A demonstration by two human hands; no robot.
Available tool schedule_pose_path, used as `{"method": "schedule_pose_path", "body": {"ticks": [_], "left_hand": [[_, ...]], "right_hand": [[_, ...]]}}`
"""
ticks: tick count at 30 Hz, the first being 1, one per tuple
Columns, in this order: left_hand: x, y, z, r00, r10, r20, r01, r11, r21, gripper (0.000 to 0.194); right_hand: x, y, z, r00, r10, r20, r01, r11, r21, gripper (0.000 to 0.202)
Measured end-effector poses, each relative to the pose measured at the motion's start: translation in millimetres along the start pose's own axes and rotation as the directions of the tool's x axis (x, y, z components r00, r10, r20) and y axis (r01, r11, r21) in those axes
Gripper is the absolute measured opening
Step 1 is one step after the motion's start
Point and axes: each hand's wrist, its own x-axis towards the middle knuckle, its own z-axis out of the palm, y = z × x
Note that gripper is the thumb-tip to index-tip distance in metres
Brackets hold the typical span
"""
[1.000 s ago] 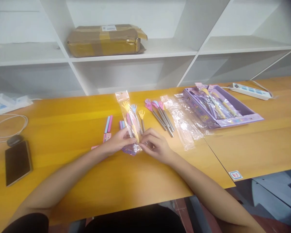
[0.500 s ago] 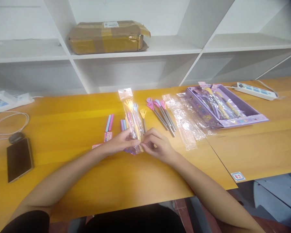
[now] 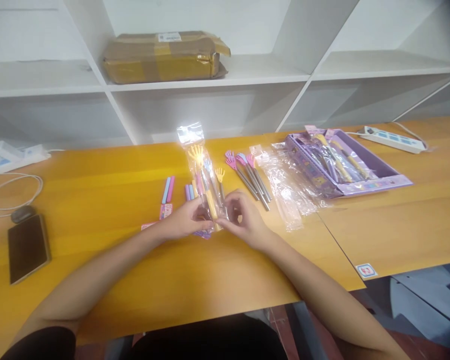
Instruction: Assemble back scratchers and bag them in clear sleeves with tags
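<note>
Between my hands a clear plastic bag stands tilted up, with a yellow back scratcher inside it, claw end upward. My left hand is closed on the bag's lower left side. My right hand pinches the lower right side near the handle's end. Just behind the bag lie a small yellow hand-shaped scratcher head on a metal rod and a blue one. Several pink, purple and blue scratcher heads on rods lie to the right. Blue and pink handle tubes lie to the left.
Empty clear bags are heaped beside a purple display box of bagged scratchers. Pink cards lie near my left forearm. A phone and power strip are at left; a taped carton sits on the shelf.
The bag with the yellow back scratcher has risen slightly and its top now leans farther up and left. My right fingers have shifted along the bag's lower edge.
</note>
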Motion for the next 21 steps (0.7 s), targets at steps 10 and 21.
{"method": "schedule_pose_path", "body": {"ticks": [10, 21], "left_hand": [[-6.7, 9.5, 6.6, 0.997, -0.061, 0.051, 0.062, 0.998, -0.003, 0.055], [-4.2, 3.1, 9.8, 0.999, -0.04, 0.007, 0.04, 0.999, -0.008, 0.041]], "right_hand": [[2.4, 4.3, 5.4, 0.96, 0.095, 0.265, -0.133, 0.982, 0.131, 0.051], [3.3, 3.0, -0.2, 0.919, 0.125, 0.375, -0.196, 0.968, 0.157, 0.055]]}}
